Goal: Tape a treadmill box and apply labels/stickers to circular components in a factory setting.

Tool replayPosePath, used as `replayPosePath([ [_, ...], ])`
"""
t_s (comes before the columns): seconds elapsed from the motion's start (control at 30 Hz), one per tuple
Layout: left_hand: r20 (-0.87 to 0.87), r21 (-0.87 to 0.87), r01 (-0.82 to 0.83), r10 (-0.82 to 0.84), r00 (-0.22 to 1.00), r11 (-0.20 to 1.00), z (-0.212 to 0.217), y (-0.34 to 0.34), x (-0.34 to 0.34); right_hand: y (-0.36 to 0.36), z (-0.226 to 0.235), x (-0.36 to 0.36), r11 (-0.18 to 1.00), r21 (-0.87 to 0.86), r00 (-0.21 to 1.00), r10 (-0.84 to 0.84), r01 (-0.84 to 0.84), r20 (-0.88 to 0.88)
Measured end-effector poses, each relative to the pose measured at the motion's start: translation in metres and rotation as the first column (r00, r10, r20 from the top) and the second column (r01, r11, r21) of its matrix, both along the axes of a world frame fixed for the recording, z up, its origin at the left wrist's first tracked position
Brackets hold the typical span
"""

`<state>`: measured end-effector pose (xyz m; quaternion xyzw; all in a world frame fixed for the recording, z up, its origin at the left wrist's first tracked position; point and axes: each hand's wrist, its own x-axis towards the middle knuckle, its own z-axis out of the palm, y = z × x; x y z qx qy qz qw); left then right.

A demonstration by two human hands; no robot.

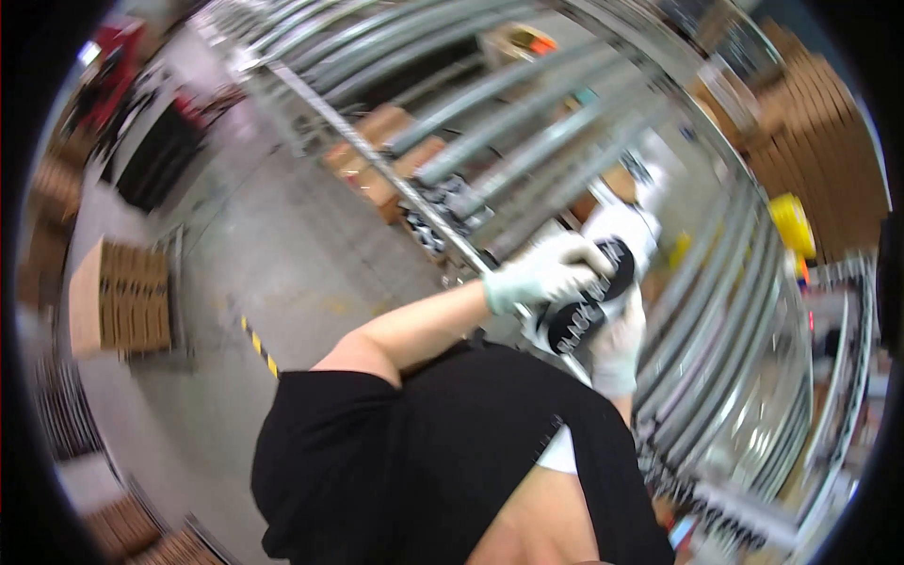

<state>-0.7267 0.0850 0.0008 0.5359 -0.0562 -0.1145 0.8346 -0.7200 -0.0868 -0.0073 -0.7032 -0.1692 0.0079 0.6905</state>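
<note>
In front of my chest are white packages with rounded black labels (576, 325) and white lettering, held between both hands; blur hides whether they are bottles or tubs. My left hand (556, 268), in a white glove with a pale green cuff, curls its fingers over the upper label from the left. On the other side, my right hand (617, 348), also in a white glove, presses against the packages, with its fingers partly hidden behind them. Just beyond lies a bright white surface (621, 226), too smeared to name.
Metal roller conveyors (527, 132) run diagonally past me, with a steel side rail (377, 169) close by. Beneath them are open cardboard boxes (372, 174). Flattened cartons (819, 141) are stacked at right, near a yellow roll (791, 226). A carton stack (122, 297) stands on the left floor.
</note>
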Motion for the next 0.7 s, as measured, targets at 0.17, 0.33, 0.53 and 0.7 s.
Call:
replayPosePath([
  [0.17,0.366,0.072,-0.264,0.220,0.904,0.962,-0.021,0.004,0.013,0.013,0.005,0.006,0.822,0.566,0.875,0.231,0.058,-0.426],
  [0.33,0.075,-0.146,-0.005,0.016,0.997,0.989,0.006,0.004,0.011,0.019,0.015,-0.005,0.847,0.509,0.879,0.119,0.153,-0.461],
  [0.53,0.139,-0.039,-0.041,0.046,0.989,0.998,-0.008,-0.010,0.021,0.011,0.034,-0.011,0.702,-0.376,0.796,-0.531,0.605,0.290],
  [0.7,0.256,-0.015,0.118,-0.110,0.960,0.993,-0.011,-0.009,0.023,-0.007,0.047,-0.006,0.526,-0.681,0.849,-0.176,0.510,0.499],
])
